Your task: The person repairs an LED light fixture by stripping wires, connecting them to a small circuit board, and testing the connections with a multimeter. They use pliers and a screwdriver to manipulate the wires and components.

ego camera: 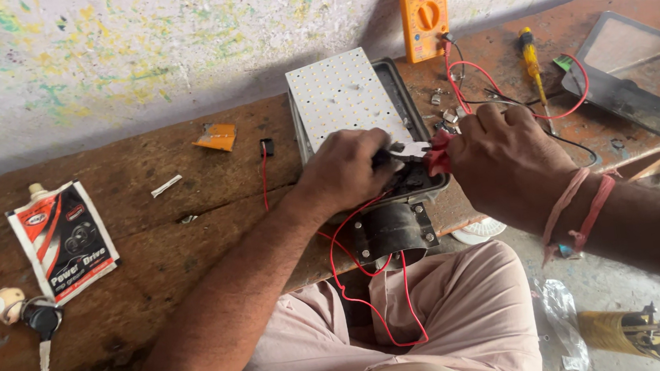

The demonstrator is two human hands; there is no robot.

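Pliers point(416, 154) lie left-right between both hands over lamp housing point(411, 107); right hand point(503, 164) clenched on red grips, left hand point(348, 168) pinching something at the nose, unclear what.

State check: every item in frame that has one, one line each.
Floodlight housing: open, LED board exposed, unlit.
Glass cover: off, lying apart at right.
Multimeter: leaning on wall, red lead plugged in.
Pliers: held in right hand.
Left hand: resting on housing.
Pouch: lying flat.
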